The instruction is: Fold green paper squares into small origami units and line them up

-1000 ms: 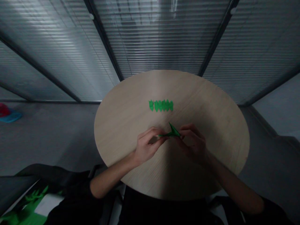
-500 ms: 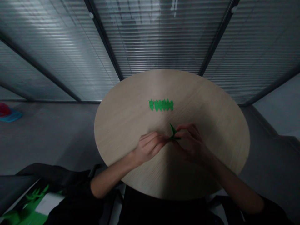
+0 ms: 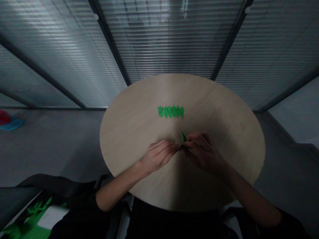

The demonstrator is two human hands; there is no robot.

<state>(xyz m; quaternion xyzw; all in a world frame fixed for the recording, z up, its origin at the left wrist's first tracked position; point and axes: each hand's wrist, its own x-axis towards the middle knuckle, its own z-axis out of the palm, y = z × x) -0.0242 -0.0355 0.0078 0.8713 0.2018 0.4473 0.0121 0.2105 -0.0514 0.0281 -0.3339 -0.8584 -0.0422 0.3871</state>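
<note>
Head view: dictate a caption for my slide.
Left hand and right hand pinch a pointed green piece near a row of green leaf shapes on a rounded wooden table.

1. Hands: two, a left hand [image 3: 159, 155] and a right hand [image 3: 205, 155], between the worktop's middle and its near edge.
2. Folded green piece [image 3: 183, 136]: one, between the two hands.
3. Small green pieces [image 3: 170, 112]: six, in one row closer to the far edge; one at the left end, then five close together.
4. Worktop [image 3: 134, 132]: one.
5. Red item [image 3: 4, 117]: one, and blue item [image 3: 12, 124]: one, well beyond the left edge.
6. White sheet [image 3: 53, 217]: one, past the near left edge.
7. Pale knobs [image 3: 96, 16]: two, beyond the far edge.
</note>
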